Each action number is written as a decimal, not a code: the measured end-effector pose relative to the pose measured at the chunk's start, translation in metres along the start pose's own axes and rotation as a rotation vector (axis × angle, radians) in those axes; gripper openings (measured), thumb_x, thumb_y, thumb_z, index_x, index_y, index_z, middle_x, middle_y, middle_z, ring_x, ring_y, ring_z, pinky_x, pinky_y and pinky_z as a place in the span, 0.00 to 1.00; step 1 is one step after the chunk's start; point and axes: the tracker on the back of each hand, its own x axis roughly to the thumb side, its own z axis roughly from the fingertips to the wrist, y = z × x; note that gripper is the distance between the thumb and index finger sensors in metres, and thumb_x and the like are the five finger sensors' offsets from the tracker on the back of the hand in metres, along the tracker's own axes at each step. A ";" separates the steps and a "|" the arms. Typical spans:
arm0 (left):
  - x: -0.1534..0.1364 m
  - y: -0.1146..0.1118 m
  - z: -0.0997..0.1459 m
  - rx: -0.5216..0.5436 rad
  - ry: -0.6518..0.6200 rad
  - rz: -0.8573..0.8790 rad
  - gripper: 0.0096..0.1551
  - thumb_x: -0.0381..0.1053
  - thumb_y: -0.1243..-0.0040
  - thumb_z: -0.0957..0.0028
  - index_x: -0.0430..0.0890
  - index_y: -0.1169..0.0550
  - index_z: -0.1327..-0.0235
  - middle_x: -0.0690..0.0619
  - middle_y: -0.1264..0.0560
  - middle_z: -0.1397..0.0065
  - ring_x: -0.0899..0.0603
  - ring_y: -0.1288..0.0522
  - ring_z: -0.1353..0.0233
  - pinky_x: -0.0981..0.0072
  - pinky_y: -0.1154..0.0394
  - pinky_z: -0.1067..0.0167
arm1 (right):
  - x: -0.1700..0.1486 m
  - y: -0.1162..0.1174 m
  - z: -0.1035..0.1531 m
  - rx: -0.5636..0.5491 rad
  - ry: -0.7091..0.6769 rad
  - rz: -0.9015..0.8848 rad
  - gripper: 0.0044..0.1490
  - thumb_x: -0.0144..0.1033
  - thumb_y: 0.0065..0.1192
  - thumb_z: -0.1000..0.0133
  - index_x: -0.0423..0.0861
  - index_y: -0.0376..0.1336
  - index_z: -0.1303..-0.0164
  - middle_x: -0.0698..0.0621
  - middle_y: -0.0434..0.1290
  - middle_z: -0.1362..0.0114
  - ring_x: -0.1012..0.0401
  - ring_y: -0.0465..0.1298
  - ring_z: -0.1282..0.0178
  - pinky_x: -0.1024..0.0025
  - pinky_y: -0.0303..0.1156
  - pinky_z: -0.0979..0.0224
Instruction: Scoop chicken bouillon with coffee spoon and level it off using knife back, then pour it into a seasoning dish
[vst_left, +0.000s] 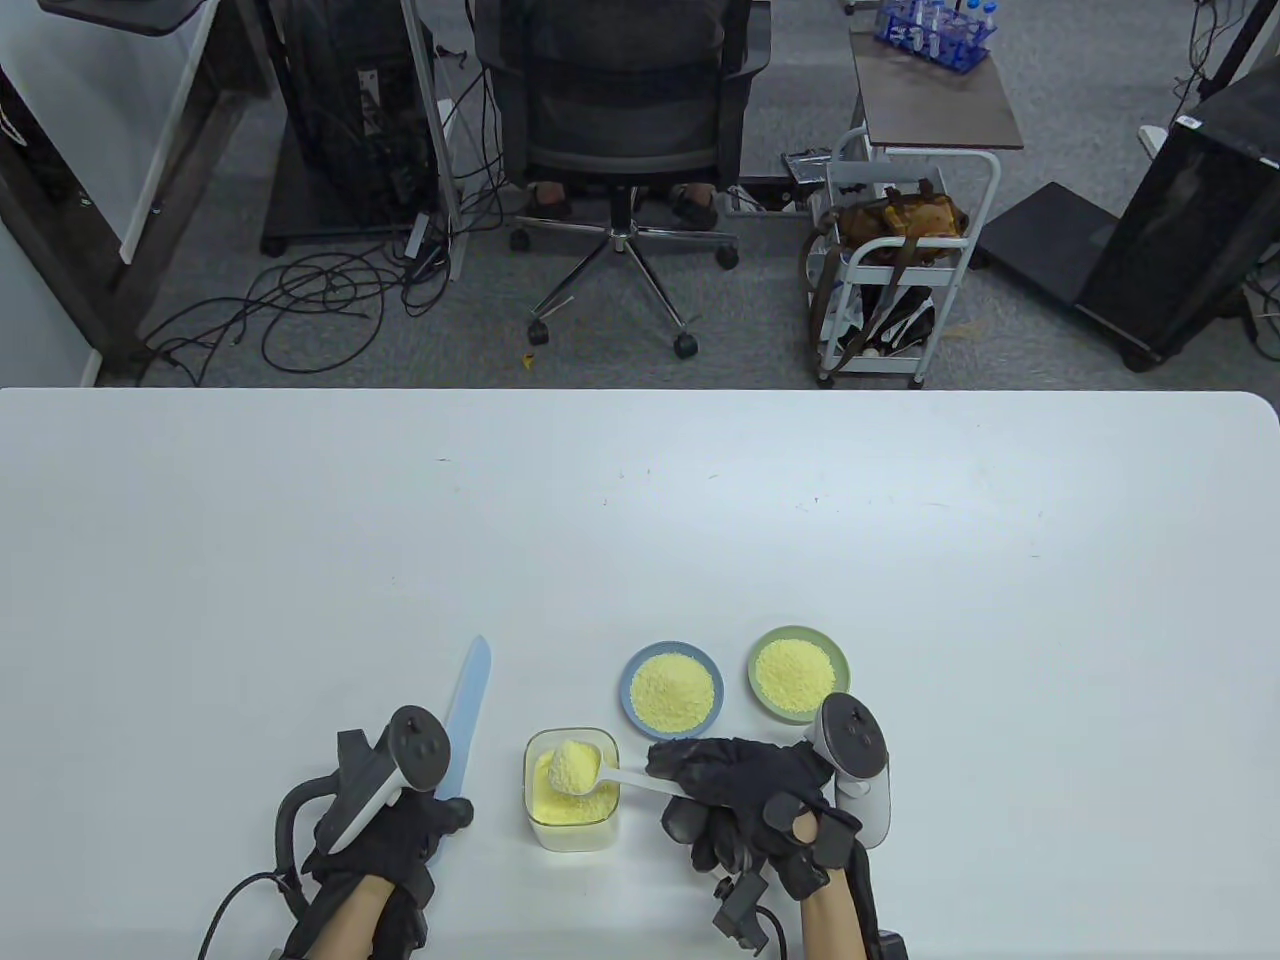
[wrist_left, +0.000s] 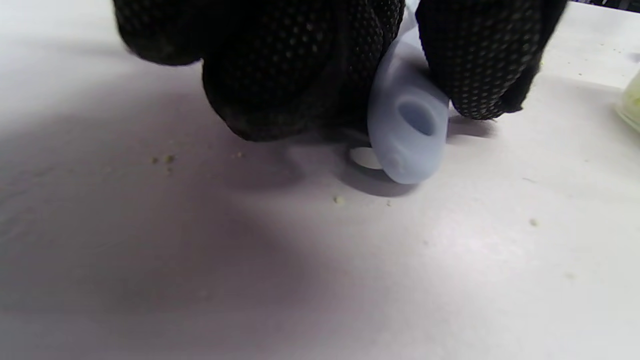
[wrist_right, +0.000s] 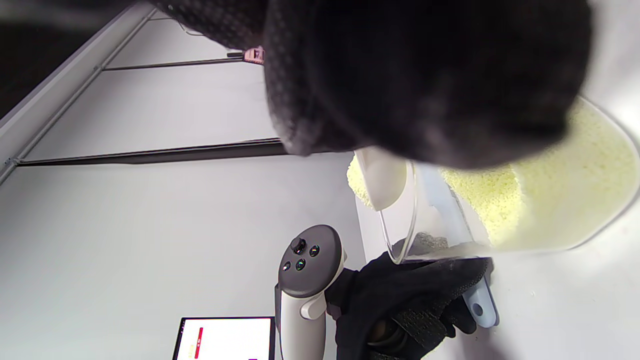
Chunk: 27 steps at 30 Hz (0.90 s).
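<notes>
Table view: white table (vst_left: 640, 520); clear tub (vst_left: 571, 790) of yellow chicken bouillon near the front edge, centre. Right hand (vst_left: 745, 795), grip pinching the handle of a white coffee spoon (vst_left: 590, 772), bowl heaped with granules and held over the tub. Left hand (vst_left: 385, 835), grip curled round the handle of a pale blue knife (vst_left: 466, 715), blade pointing far, left of the tub. Blue dish (vst_left: 671, 690) and green dish (vst_left: 798, 672), both holding granules, just beyond the tub, to its right. Left wrist view: gloved fingers (wrist_left: 280, 70) round knife handle, its end touching the table; stray granules (wrist_left: 339, 200) scattered. Right wrist view: tub wall, bouillon, spoon handle below the glove.
</notes>
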 end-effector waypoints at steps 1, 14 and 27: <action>0.001 0.000 0.000 0.009 -0.004 0.003 0.32 0.62 0.28 0.61 0.41 0.20 0.54 0.48 0.17 0.63 0.51 0.16 0.69 0.65 0.22 0.67 | 0.000 0.000 0.000 0.001 0.001 0.000 0.25 0.24 0.59 0.51 0.23 0.65 0.51 0.29 0.78 0.73 0.77 0.77 0.96 0.71 0.84 0.77; -0.001 0.023 0.019 0.057 -0.187 0.242 0.27 0.60 0.26 0.58 0.42 0.18 0.57 0.47 0.15 0.63 0.49 0.15 0.70 0.64 0.22 0.67 | -0.002 0.000 0.000 -0.015 0.018 -0.001 0.25 0.24 0.59 0.51 0.23 0.65 0.51 0.29 0.78 0.73 0.77 0.77 0.96 0.71 0.84 0.77; 0.040 0.024 0.068 -0.132 -0.675 0.353 0.27 0.59 0.27 0.57 0.41 0.17 0.56 0.46 0.15 0.63 0.49 0.15 0.70 0.64 0.22 0.67 | -0.002 0.001 -0.001 -0.018 0.023 0.002 0.25 0.24 0.59 0.51 0.22 0.65 0.51 0.29 0.78 0.72 0.77 0.77 0.96 0.71 0.84 0.77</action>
